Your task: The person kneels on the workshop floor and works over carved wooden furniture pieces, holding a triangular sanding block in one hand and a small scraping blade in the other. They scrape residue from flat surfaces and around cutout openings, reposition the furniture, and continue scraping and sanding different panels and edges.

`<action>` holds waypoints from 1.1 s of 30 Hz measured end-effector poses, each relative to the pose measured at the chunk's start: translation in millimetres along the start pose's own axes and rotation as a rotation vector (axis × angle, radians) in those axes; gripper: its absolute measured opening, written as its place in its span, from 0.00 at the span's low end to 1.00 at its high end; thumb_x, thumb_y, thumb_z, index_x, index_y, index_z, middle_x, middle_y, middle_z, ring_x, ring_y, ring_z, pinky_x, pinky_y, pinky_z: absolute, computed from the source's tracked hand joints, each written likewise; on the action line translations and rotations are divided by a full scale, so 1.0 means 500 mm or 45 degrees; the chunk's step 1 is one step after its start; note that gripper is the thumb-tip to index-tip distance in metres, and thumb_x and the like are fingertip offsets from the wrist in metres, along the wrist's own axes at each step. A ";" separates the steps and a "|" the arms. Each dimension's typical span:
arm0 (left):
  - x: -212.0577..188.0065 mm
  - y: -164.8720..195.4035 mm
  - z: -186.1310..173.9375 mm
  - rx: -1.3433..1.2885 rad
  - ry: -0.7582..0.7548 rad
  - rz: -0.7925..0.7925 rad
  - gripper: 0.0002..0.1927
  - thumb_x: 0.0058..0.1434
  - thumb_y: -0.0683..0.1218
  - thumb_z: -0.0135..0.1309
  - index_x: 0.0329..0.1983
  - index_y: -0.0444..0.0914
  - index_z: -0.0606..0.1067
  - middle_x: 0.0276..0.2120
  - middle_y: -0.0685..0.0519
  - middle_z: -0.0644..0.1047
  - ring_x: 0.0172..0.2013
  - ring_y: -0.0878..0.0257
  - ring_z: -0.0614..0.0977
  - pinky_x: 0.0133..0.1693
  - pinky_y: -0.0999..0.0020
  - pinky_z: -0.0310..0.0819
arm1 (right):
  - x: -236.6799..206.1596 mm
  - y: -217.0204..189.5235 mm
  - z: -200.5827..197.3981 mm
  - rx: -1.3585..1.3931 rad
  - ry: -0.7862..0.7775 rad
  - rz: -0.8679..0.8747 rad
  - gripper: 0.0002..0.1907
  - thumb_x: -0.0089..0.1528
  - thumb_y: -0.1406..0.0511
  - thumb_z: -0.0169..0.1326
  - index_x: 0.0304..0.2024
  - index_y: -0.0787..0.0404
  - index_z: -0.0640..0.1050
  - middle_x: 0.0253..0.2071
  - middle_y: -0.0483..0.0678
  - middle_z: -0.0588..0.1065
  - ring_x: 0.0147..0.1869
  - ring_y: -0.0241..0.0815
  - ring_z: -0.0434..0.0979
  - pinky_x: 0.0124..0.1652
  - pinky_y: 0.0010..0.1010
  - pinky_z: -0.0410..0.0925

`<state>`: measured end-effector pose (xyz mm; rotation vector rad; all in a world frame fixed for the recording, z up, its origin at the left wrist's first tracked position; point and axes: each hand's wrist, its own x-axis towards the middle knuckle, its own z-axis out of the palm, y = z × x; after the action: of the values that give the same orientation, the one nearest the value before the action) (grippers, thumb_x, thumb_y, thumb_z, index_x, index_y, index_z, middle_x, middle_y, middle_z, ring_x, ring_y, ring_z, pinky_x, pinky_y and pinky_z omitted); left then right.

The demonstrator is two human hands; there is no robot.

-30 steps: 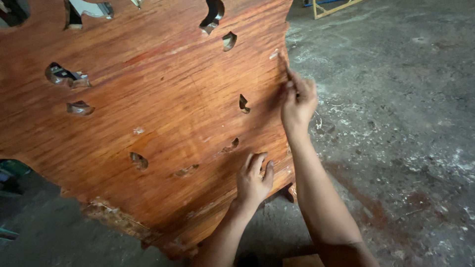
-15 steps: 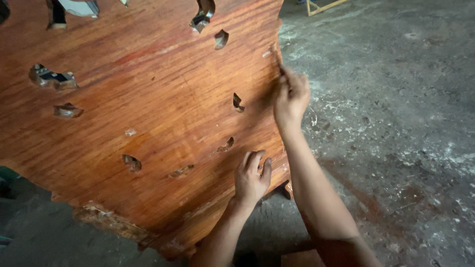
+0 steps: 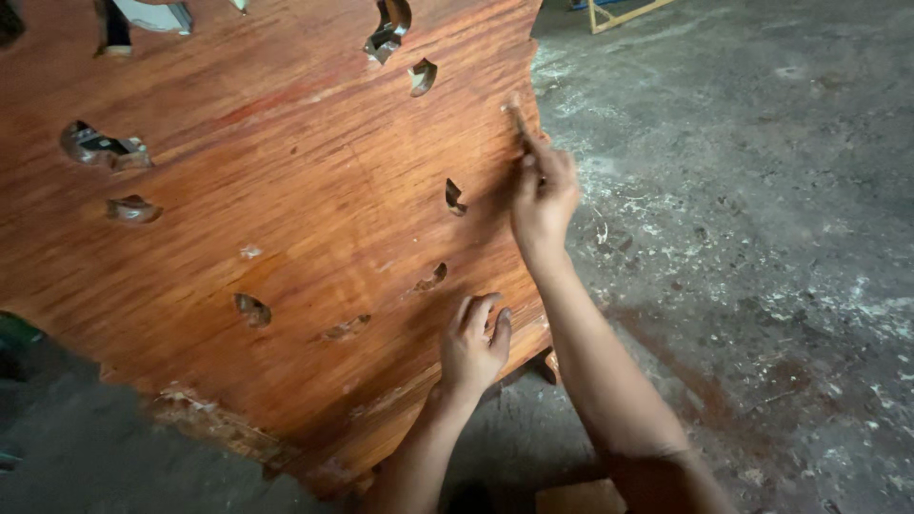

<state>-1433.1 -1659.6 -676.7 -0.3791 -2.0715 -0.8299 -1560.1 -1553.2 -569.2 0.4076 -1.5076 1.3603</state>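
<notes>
A big reddish-brown wooden slab (image 3: 286, 219) with an irregular edge and several natural holes fills the left of the view. My left hand (image 3: 473, 347) rests on its lower right part with the fingers slightly curled, holding nothing. My right hand (image 3: 543, 200) is at the slab's right edge, pinching a thin stick-like tool (image 3: 517, 119). The tool's tip touches the wood near the edge. It is blurred, so I cannot tell its kind.
A grey concrete floor (image 3: 762, 238) with pale dust and scraps lies to the right of the slab. A yellow frame (image 3: 619, 11) stands at the top. A small wooden block (image 3: 581, 497) sits at the bottom, and a dark green object (image 3: 14, 333) at the left edge.
My right hand has stayed at the slab's right edge with the tool, shifting slightly. My left hand stays on the wood. The view has drifted a little.
</notes>
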 end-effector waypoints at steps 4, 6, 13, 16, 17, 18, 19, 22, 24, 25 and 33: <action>0.003 -0.002 -0.003 0.011 0.018 0.049 0.11 0.62 0.42 0.58 0.46 0.35 0.76 0.38 0.44 0.78 0.37 0.47 0.82 0.38 0.56 0.77 | 0.041 -0.010 -0.008 -0.101 -0.114 -0.159 0.20 0.64 0.76 0.53 0.56 0.58 0.82 0.35 0.51 0.76 0.40 0.48 0.75 0.43 0.38 0.69; 0.004 -0.004 -0.005 0.009 0.015 0.018 0.11 0.62 0.42 0.58 0.46 0.36 0.76 0.37 0.44 0.78 0.37 0.48 0.82 0.38 0.57 0.77 | 0.078 -0.014 -0.007 -0.135 -0.047 -0.079 0.19 0.65 0.75 0.53 0.56 0.57 0.82 0.35 0.52 0.76 0.39 0.48 0.75 0.41 0.38 0.69; 0.008 -0.009 -0.010 -0.011 -0.008 -0.044 0.11 0.61 0.43 0.59 0.46 0.36 0.77 0.35 0.46 0.78 0.30 0.52 0.80 0.34 0.58 0.76 | 0.175 -0.037 0.011 0.092 0.098 -0.013 0.17 0.66 0.75 0.53 0.55 0.59 0.82 0.42 0.51 0.77 0.46 0.44 0.79 0.48 0.34 0.72; 0.012 -0.010 -0.013 0.016 0.020 0.026 0.11 0.61 0.43 0.59 0.46 0.36 0.77 0.35 0.46 0.78 0.31 0.52 0.80 0.34 0.58 0.75 | 0.178 -0.050 0.025 0.094 0.105 0.044 0.21 0.64 0.76 0.54 0.58 0.56 0.82 0.40 0.49 0.75 0.45 0.41 0.75 0.49 0.33 0.71; 0.012 -0.010 -0.014 0.031 0.034 0.052 0.12 0.61 0.43 0.59 0.47 0.36 0.77 0.35 0.47 0.78 0.31 0.51 0.80 0.34 0.58 0.75 | 0.175 -0.055 0.032 0.097 0.105 0.054 0.23 0.64 0.76 0.54 0.59 0.56 0.82 0.39 0.48 0.74 0.44 0.41 0.73 0.49 0.33 0.70; 0.012 -0.009 -0.015 0.026 0.002 0.008 0.12 0.61 0.43 0.59 0.47 0.35 0.77 0.35 0.46 0.78 0.30 0.52 0.80 0.34 0.58 0.75 | 0.171 -0.059 0.039 0.078 0.090 0.082 0.22 0.65 0.76 0.55 0.59 0.56 0.82 0.38 0.48 0.72 0.44 0.41 0.71 0.48 0.32 0.69; 0.011 -0.008 -0.016 0.022 -0.030 -0.040 0.12 0.61 0.42 0.59 0.47 0.35 0.77 0.35 0.46 0.78 0.30 0.53 0.80 0.33 0.58 0.76 | 0.165 -0.066 0.047 0.059 0.072 0.110 0.21 0.66 0.75 0.56 0.60 0.56 0.81 0.38 0.48 0.69 0.43 0.41 0.69 0.46 0.32 0.68; 0.009 -0.005 -0.020 -0.035 -0.039 -0.054 0.12 0.62 0.42 0.59 0.47 0.34 0.76 0.37 0.45 0.78 0.33 0.52 0.82 0.33 0.60 0.78 | 0.145 -0.079 0.069 0.093 0.090 0.022 0.21 0.66 0.76 0.56 0.61 0.55 0.80 0.40 0.46 0.67 0.44 0.40 0.68 0.45 0.31 0.68; 0.008 -0.004 -0.022 -0.048 -0.020 -0.018 0.12 0.62 0.42 0.59 0.47 0.34 0.76 0.38 0.44 0.78 0.35 0.50 0.82 0.34 0.60 0.79 | 0.131 -0.087 0.077 0.088 0.114 -0.061 0.22 0.65 0.77 0.56 0.61 0.55 0.80 0.41 0.47 0.67 0.44 0.41 0.69 0.46 0.30 0.68; 0.008 -0.004 -0.023 -0.030 -0.012 0.000 0.12 0.61 0.42 0.59 0.47 0.34 0.76 0.38 0.44 0.78 0.35 0.49 0.82 0.35 0.59 0.78 | 0.125 -0.090 0.078 0.061 0.120 -0.085 0.23 0.65 0.77 0.56 0.61 0.56 0.80 0.40 0.48 0.66 0.44 0.42 0.69 0.46 0.30 0.68; 0.005 -0.008 -0.022 0.010 0.003 0.032 0.12 0.62 0.42 0.59 0.47 0.34 0.76 0.38 0.44 0.77 0.38 0.47 0.82 0.38 0.56 0.78 | 0.073 -0.108 0.111 -0.084 0.108 -0.196 0.25 0.62 0.79 0.56 0.61 0.57 0.79 0.39 0.49 0.67 0.44 0.44 0.69 0.47 0.32 0.67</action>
<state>-1430.1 -1669.8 -671.8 -0.3992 -2.0635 -0.8065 -1558.0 -1605.2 -501.1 0.4107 -1.4178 1.1897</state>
